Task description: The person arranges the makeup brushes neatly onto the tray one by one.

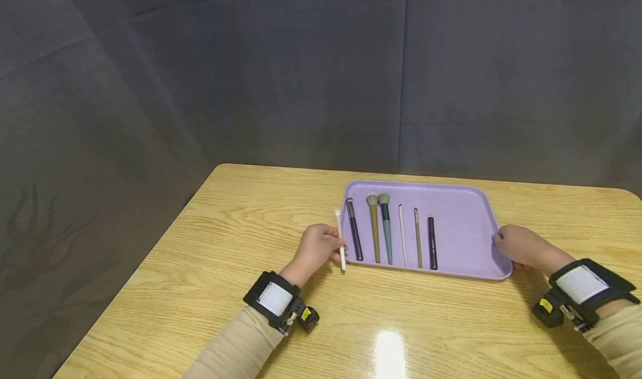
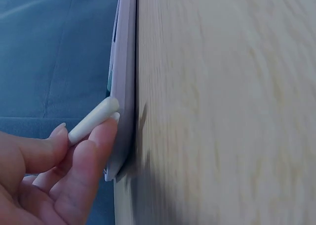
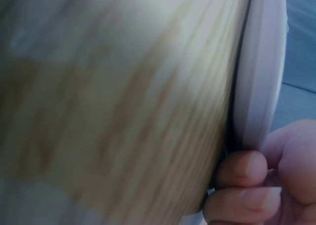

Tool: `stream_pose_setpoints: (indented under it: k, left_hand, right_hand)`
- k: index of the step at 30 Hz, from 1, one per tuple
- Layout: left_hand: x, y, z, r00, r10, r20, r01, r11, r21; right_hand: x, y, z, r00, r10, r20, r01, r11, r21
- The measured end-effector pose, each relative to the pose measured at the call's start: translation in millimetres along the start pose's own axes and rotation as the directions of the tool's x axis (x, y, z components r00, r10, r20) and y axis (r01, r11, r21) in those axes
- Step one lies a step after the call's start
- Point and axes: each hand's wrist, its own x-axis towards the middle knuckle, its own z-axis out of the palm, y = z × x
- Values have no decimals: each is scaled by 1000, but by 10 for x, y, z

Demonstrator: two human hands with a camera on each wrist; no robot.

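One lilac tray (image 1: 466,223) on the desk (image 1: 200,290) carries six tools: three brushes (image 1: 373,228) and three slim sticks (image 1: 417,238). Right-wrist view blurred. Left hand (image 1: 316,249) pinches a seventh, white stick (image 1: 341,242) between thumb and fingers (image 2: 94,151), just beside the tray's left rim; right hand (image 1: 521,247) fingers curl around the right rim

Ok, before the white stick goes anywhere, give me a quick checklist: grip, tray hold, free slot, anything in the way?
1. Left hand pinches the white stick: ok.
2. Right hand grips the rim of the purple tray: ok.
3. Tray flat on the table: ok.
4. Six tools, dark brush to dark pen, lie parallel in the tray: ok.
5. Bare tray floor right of the pen: ok.
6. Stick touching the tray edge: cannot tell.
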Motion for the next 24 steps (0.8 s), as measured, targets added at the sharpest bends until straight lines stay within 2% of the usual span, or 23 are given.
stream_pose_setpoints:
  k: [8, 17, 24]
  left_hand:
    - [18, 21, 65, 1000, -2, 25, 2, 1000, -13]
    - [14, 31, 101, 997, 27, 70, -25, 999, -30]
    - [9, 48, 136, 996, 37, 77, -34, 999, -43]
  right_hand:
    - [-8, -9, -4, 1000, -13, -1, 13, 1000, 5]
    - [-7, -9, -10, 1000, -9, 5, 9, 1000, -1]
    - [-14, -27, -11, 1000, -21, -1, 21, 1000, -2]
